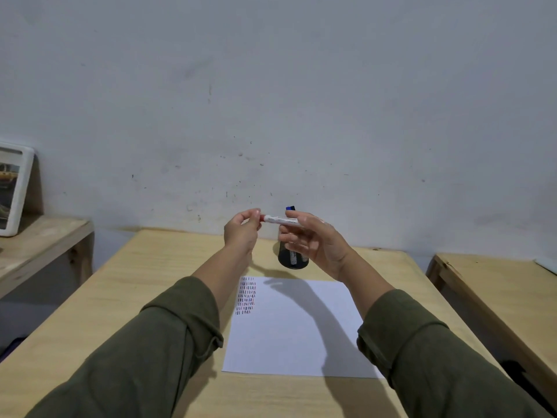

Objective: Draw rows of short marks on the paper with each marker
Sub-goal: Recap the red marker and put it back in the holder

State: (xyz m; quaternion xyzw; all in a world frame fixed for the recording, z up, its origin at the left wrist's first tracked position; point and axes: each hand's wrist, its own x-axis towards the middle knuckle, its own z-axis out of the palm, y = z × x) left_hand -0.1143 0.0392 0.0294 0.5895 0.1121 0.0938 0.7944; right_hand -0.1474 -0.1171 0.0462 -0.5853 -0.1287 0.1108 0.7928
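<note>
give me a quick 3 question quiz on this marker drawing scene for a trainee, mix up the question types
1. True or false: the white marker is held up in the air above the table, not touching the paper.

2. Multiple choice: where on the paper do the rows of short marks sit?
A. far left corner
B. near right corner
C. centre

3. Fill in: the left hand pinches the marker's ____ coloured end, while the right hand holds the barrel.

Key
1. True
2. A
3. red
</note>
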